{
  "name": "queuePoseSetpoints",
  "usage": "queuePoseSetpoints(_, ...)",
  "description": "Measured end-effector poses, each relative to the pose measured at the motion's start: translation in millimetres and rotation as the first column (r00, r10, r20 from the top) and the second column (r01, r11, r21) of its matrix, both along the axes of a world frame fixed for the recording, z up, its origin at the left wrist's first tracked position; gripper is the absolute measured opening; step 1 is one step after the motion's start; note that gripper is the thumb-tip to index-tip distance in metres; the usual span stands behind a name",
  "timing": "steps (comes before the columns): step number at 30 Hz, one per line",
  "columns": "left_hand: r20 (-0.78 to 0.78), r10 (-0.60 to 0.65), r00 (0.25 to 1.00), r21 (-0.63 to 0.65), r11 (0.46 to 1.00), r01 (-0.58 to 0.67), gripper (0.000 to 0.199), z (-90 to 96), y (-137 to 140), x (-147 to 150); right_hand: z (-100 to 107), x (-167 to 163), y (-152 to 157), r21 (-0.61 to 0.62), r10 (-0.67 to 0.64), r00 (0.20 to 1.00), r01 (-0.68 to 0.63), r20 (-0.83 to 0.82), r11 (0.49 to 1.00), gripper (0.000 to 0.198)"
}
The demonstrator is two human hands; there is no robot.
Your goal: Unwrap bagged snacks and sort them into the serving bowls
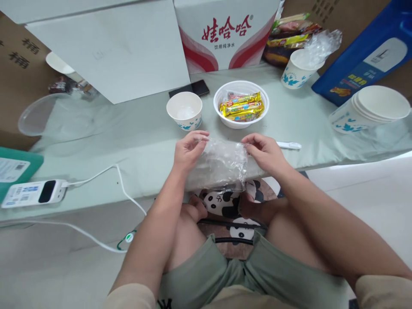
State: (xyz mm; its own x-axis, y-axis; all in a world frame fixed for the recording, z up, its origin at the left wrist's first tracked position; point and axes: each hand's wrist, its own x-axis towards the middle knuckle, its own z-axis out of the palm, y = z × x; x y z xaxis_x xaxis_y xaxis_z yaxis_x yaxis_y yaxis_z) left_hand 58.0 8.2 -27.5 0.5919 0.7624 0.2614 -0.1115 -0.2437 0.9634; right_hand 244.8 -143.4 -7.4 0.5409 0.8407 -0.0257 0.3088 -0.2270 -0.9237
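Observation:
Between my two hands a clear plastic bag (223, 161) is stretched, its lower part hanging over the table's front edge. My left hand (190, 149) pinches the bag's upper left corner, fingers closed. At the upper right corner my right hand (262, 150) grips it between thumb and fingers. Just beyond the left hand stands a white paper cup (184, 112) with a blue leaf print; something clear or whitish lies inside it. A white bowl (241, 125) beyond the bag holds several yellow-wrapped snack sticks (243, 107).
A white stick-like item (289, 145) lies right of my right hand. Behind are a dark phone (201, 88) and a white carton (225, 38). Stacked paper cups (383, 103) and a blue jug (363, 56) stand right. A cabled power bank (35, 193) lies left.

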Motion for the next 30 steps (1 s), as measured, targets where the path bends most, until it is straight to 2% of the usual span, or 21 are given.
queuePoseSetpoints(4, 0.112, -0.001, 0.994, -0.092, 0.996, 0.012, 0.011, 5.8, 0.8, -5.1, 2.4, 5.5, 2.1, 0.080, -0.093, 0.995, 0.096, -0.033, 0.992, 0.010)
queuePoseSetpoints(7, 0.168, 0.005, 0.986, -0.301, 0.952, 0.047, 0.021, 11.4, 2.7, -8.5, 5.1, 6.6, -0.5, 0.140, -0.132, 0.991, 0.135, -0.030, 0.981, 0.009)
queuePoseSetpoints(9, 0.178, -0.021, 0.984, -0.477, 0.873, 0.105, 0.030, 15.1, 4.3, -8.9, 6.6, 4.5, -3.9, 0.209, -0.108, 0.992, 0.092, 0.066, 0.974, 0.009)
queuePoseSetpoints(11, 0.174, -0.115, 0.978, -0.611, 0.766, 0.199, 0.049, 16.7, 5.5, -7.6, 7.2, 0.6, -7.6, 0.289, -0.057, 0.967, -0.018, 0.247, 0.957, 0.012)
queuePoseSetpoints(13, 0.176, -0.238, 0.955, -0.663, 0.688, 0.294, 0.069, 15.3, 6.3, -4.7, 7.1, -3.9, -10.8, 0.324, -0.012, 0.905, -0.140, 0.424, 0.936, 0.016)
queuePoseSetpoints(14, 0.174, -0.290, 0.941, -0.663, 0.672, 0.330, 0.074, 13.5, 6.4, -2.8, 7.0, -6.1, -12.2, 0.323, 0.007, 0.874, -0.186, 0.485, 0.928, 0.019)
queuePoseSetpoints(16, 0.138, -0.350, 0.926, -0.644, 0.679, 0.353, 0.078, 9.0, 5.7, 1.2, 7.5, -9.6, -14.4, 0.301, 0.038, 0.829, -0.244, 0.557, 0.922, 0.022)
queuePoseSetpoints(18, 0.051, -0.360, 0.932, -0.629, 0.713, 0.310, 0.090, 4.7, 4.0, 4.9, 8.9, -12.0, -16.1, 0.288, 0.054, 0.815, -0.265, 0.577, 0.920, 0.022)
queuePoseSetpoints(20, -0.067, -0.344, 0.937, -0.613, 0.755, 0.233, 0.102, 1.9, 1.8, 7.3, 10.0, -12.7, -16.8, 0.306, 0.035, 0.832, -0.242, 0.553, 0.921, 0.020)
queuePoseSetpoints(21, -0.115, -0.334, 0.936, -0.605, 0.771, 0.200, 0.102, 1.4, 0.8, 8.0, 9.5, -12.1, -16.7, 0.325, 0.007, 0.854, -0.206, 0.520, 0.923, 0.020)
queuePoseSetpoints(24, -0.144, -0.304, 0.942, -0.582, 0.796, 0.167, 0.085, 2.9, -0.9, 9.0, 2.2, -6.2, -13.1, 0.360, -0.098, 0.950, -0.016, 0.296, 0.933, 0.025)
queuePoseSetpoints(26, -0.077, -0.268, 0.960, -0.560, 0.808, 0.181, 0.072, 5.0, -1.3, 10.0, -6.1, -0.5, -8.7, 0.306, -0.126, 0.989, 0.098, 0.073, 0.947, 0.031)
queuePoseSetpoints(28, -0.001, -0.214, 0.977, -0.524, 0.832, 0.182, 0.065, 6.0, -1.8, 11.6, -12.6, 3.1, -4.5, 0.222, -0.094, 0.987, 0.121, -0.130, 0.968, 0.032)
queuePoseSetpoints(30, 0.053, -0.171, 0.984, -0.493, 0.852, 0.175, 0.063, 4.8, -2.7, 13.4, -14.0, 2.3, -2.2, 0.157, -0.036, 0.965, 0.079, -0.259, 0.984, 0.036)
